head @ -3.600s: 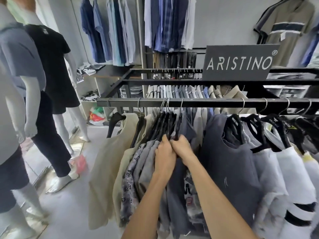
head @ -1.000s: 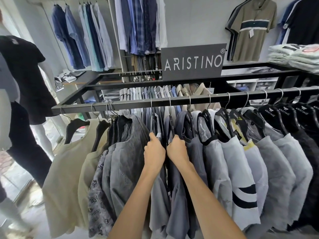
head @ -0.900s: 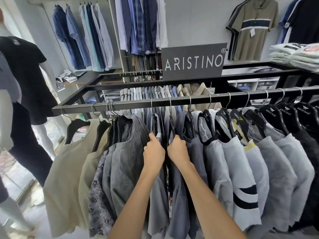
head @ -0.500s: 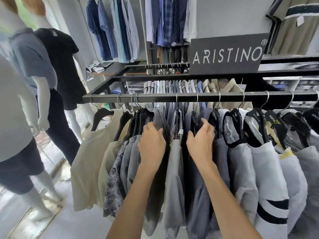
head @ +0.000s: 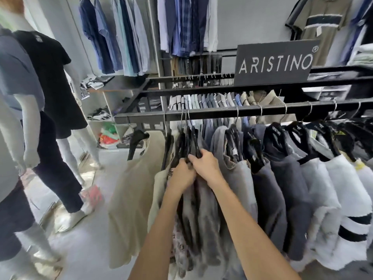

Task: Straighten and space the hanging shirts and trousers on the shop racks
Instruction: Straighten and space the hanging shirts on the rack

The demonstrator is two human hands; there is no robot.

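The two hands are held together, touching, just below the black rail point(head: 222, 113) of the front rack. The left hand point(head: 181, 175) is seen with its fingers curled into the bunched grey shirts point(head: 201, 211), at shoulder height of the garments. The right hand point(head: 206, 166) is laid against the left one from the right, its fingers hooked over the top of the same bunch, just under the black hangers point(head: 191, 138). Motion blur keeps the exact finger hold from being made out. The bunch is packed tight, its hooks crowded together on the rail straight above the hands.

To the left of the hands a beige shirt point(head: 131, 199) is hung alone, apart from the bunch. To the right of the hands a light grey shirt point(head: 238, 178) comes first, then dark grey shirts point(head: 282, 190), then white shirts with black stripes point(head: 347, 211), each on its own hanger and more evenly spaced.

Beyond the hands, on a rail behind, a tight row of garments point(head: 212, 98) is hung. Above it a dark sign reading ARISTINO point(head: 275, 63) is set. Further back, blue shirts point(head: 113, 33) are hung on the wall. Far left of the hands dressed mannequins point(head: 50, 81) are stood on the floor.
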